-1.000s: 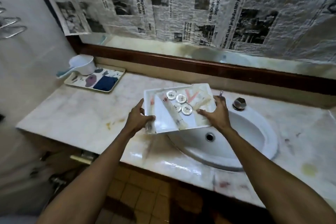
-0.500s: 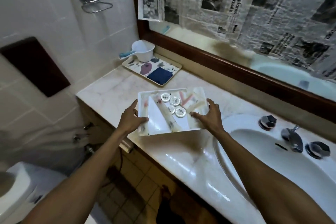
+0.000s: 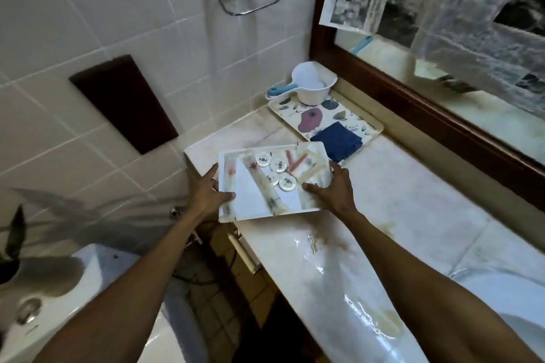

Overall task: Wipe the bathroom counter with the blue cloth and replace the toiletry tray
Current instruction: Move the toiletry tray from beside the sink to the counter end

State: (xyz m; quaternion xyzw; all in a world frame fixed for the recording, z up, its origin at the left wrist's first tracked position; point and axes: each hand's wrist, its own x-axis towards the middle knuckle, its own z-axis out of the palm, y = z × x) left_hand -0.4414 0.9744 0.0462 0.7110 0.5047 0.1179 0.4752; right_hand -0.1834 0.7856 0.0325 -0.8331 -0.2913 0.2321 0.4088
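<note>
Gripping toiletry tray (image 3: 236,209) at opposite short rims: left hand (image 3: 206,196) and right hand (image 3: 334,190) both clamped, keeping loose contents level. Carried above counter (image 3: 413,209) left end. Rigid white plastic; glossy marbled stone. Blue cloth (image 3: 337,141), soft, folded, on floral tray (image 3: 374,127) at back-left corner.

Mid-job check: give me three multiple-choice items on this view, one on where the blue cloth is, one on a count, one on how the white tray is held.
1. Where does the blue cloth lie?
A. In the sink
B. On the flowered tray
C. On the floor

2. How many round white discs are in the white tray?
A. Four
B. One
C. Seven

3. How is the white tray held?
A. By the left hand alone
B. Nobody touches it
C. By both hands

Answers: 1 B, the cloth sits on that tray's near end. 2 A, four discs cluster mid-tray. 3 C, left hand and right hand grip opposite edges.
</note>
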